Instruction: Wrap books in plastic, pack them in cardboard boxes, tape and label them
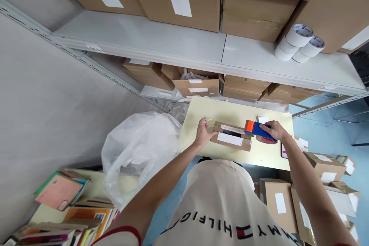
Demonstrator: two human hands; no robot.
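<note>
A small brown cardboard box (246,144) lies on the pale yellow table, with white labels on its top and a dark patch between them. At its left end is my left hand (203,132), thumb against the box edge and fingers curled around what looks like a scrap of clear tape (210,119). My right hand (275,130) grips a blue and orange tape dispenser (258,127) by its handle. The dispenser's orange front end is over the right end of the box. A tape strip between dispenser and box cannot be made out.
Behind the table (198,105) stands a grey shelf (184,44) with large cartons and white tape rolls (300,35). A phone (284,151) rests at the table's right edge. Left are a plastic bag (138,142) and books (59,192); right, several boxes (324,165) stand on the floor.
</note>
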